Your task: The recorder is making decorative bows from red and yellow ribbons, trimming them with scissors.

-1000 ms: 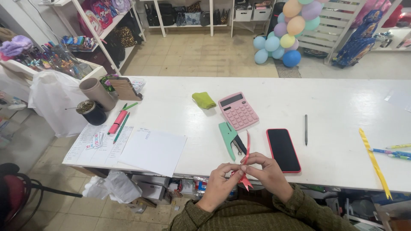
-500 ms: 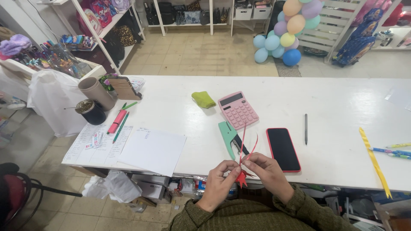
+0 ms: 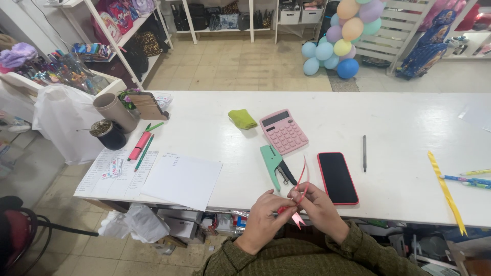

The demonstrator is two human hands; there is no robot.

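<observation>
A red ribbon [image 3: 299,197] is pinched between both hands (left hand [image 3: 263,214], right hand [image 3: 318,209]) held together; a dark cup [image 3: 108,134] on the tabletop [image 3: 399,128] is filled with something unclear.

On your table [image 3: 409,133] you've got one pink calculator [image 3: 283,131], one phone [image 3: 337,177], one green stapler [image 3: 272,161] and one green cloth [image 3: 242,118]. Two cups [image 3: 110,120] sit near the left edge. One yellow ribbon [image 3: 446,190] lies by the right edge, plus one dark pen [image 3: 364,153].

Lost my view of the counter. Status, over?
Both hands, left hand and right hand, pinching red ribbon at table edge. Green stapler, phone close ahead, not touching.
</observation>
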